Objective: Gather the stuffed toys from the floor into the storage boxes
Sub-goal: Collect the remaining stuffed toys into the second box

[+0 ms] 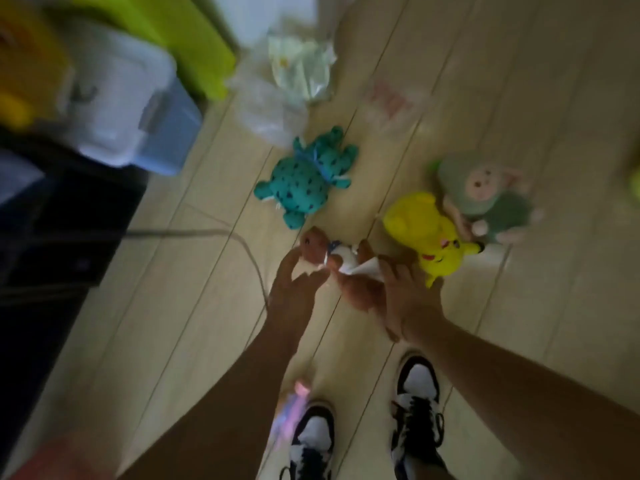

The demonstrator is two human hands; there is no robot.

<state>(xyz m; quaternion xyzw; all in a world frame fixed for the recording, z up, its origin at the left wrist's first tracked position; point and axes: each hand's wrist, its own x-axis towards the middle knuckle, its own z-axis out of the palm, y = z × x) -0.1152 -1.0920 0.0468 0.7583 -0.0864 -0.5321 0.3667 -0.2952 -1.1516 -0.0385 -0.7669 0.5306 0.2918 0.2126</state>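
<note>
Both arms reach down and forward. The left hand [294,289] pinches the head of a brown bear [332,258], and the right hand [405,296] grips its body. Just beyond the right hand lies a yellow toy [426,237], then a green doll [491,199]. Beyond the left hand lies a teal toy [304,181]. Far left stands a box [121,109]; its contents cannot be seen.

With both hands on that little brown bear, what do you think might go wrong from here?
1. The cable on the floor runs just beside the left hand; lifting the brown bear might snag it.
2. The right hand touches the yellow plush, which may get dragged along.
3. The plastic bags ahead could be slippery underfoot.
</note>
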